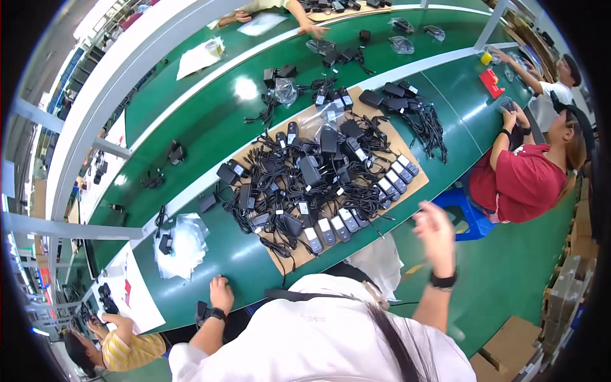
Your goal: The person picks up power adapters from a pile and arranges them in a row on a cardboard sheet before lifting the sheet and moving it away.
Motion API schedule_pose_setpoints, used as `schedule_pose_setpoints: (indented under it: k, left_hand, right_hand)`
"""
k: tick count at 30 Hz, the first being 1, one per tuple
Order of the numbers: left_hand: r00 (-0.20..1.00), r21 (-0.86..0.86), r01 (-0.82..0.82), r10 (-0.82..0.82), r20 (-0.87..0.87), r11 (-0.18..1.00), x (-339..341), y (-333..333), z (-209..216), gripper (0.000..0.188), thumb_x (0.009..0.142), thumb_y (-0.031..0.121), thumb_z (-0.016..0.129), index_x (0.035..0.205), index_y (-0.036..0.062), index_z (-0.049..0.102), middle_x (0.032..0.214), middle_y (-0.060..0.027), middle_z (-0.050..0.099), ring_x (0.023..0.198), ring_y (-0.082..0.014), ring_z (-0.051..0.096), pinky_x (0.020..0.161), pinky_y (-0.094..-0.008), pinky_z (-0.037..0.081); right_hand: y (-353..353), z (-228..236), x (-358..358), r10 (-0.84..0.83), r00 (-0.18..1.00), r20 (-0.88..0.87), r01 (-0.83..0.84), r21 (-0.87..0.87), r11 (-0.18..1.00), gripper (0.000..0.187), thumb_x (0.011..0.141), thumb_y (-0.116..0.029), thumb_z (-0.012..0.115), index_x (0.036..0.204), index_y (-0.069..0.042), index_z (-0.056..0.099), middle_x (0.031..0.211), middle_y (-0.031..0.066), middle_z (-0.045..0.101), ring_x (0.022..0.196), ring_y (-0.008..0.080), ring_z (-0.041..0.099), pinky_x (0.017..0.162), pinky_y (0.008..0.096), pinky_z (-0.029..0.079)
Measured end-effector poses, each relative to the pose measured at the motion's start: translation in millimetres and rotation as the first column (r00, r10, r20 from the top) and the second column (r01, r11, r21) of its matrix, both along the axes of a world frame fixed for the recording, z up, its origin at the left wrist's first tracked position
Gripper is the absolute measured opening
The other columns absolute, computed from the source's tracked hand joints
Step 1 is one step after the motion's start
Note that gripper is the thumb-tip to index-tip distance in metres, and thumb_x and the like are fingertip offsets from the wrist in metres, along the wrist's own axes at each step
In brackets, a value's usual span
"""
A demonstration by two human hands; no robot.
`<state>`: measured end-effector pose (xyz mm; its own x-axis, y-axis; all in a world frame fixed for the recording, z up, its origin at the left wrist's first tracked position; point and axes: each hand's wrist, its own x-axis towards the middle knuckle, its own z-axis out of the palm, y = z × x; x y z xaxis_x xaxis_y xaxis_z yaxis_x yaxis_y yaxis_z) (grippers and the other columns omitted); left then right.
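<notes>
My left hand (pixel 221 295) rests on the near edge of the green bench with its fingers slightly bent and nothing visible in them. A small black object (pixel 202 312) is beside that wrist, its kind unclear. My right hand (pixel 436 239) is raised off the bench's near edge, right of the pile, a little blurred, fingers apart and holding nothing I can see. Between and beyond my hands, a large heap of black power adapters with cables (pixel 309 169) covers a brown cardboard sheet (pixel 417 189). Several adapters with pale labels (pixel 344 224) stand in rows along its near side.
Clear plastic bags (pixel 181 248) lie on the left of the bench. More bundled adapters (pixel 429 124) sit right of the heap. Across a white rail is a green conveyor (pixel 216 127) with scattered adapters. Co-workers sit left and right; a blue stool (pixel 468 219) stands at right.
</notes>
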<state>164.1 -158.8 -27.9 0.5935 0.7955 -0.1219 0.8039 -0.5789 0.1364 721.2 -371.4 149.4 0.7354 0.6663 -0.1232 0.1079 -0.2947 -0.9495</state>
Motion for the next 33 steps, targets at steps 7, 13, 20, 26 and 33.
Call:
schedule_pose_setpoints:
  k: [7,13,20,26,33]
  left_hand:
    - [0.586,-0.321,-0.401,0.509,0.630,0.858,175,45,63,0.027,0.082,0.010,0.060,0.107,0.0016,0.054,0.097,-0.0112,0.062,0.086,-0.0182,0.060,0.075,-0.0294,0.047]
    - [0.584,-0.262,-0.078,0.257,0.770,0.962,313,81,144,0.026,0.081,0.008,0.060,0.105,0.0021,0.055,0.096,-0.0097,0.062,0.084,-0.0162,0.059,0.075,-0.0269,0.047]
    - [0.649,0.075,0.248,-0.223,0.727,0.966,445,121,163,0.039,0.076,0.018,0.063,0.108,-0.0003,0.052,0.102,-0.0190,0.057,0.094,-0.0365,0.054,0.084,-0.0401,0.043]
    - [0.664,-0.196,0.068,0.102,0.740,0.978,525,216,120,0.040,0.071,0.016,0.060,0.108,0.0011,0.055,0.102,-0.0220,0.056,0.095,-0.0384,0.053,0.085,-0.0421,0.043]
    - [0.799,-0.148,0.091,0.016,0.602,0.985,611,276,52,0.067,0.071,0.022,0.060,0.132,0.0103,0.036,0.129,-0.0255,0.036,0.110,-0.0441,0.045,0.092,-0.0450,0.040]
  right_hand:
    - [73,-11,94,0.116,0.962,0.247,-0.106,-0.056,0.993,0.043,0.083,-0.016,0.059,0.124,-0.006,0.048,0.091,0.0059,0.061,0.072,0.0094,0.055,0.060,0.0220,0.045]
    - [211,-80,75,0.462,0.696,0.550,-0.244,-0.424,0.872,0.060,0.067,-0.018,0.072,0.119,-0.003,0.047,0.098,0.0232,0.060,0.090,0.0368,0.058,0.079,0.0404,0.047]
    - [212,-69,69,0.461,0.760,0.457,-0.216,-0.492,0.843,0.044,0.063,-0.014,0.073,0.101,0.002,0.057,0.092,0.0175,0.061,0.076,0.0260,0.063,0.070,0.0322,0.049]
    - [158,38,80,-0.027,0.999,-0.026,0.035,0.374,0.927,0.031,0.073,-0.005,0.064,0.103,0.000,0.057,0.098,0.0047,0.060,0.085,0.0158,0.059,0.075,0.0295,0.046]
    - [158,69,132,-0.019,0.913,-0.407,0.366,0.798,0.479,0.048,0.087,-0.034,0.054,0.120,-0.001,0.041,0.101,0.0101,0.051,0.089,0.0194,0.047,0.064,0.0283,0.044]
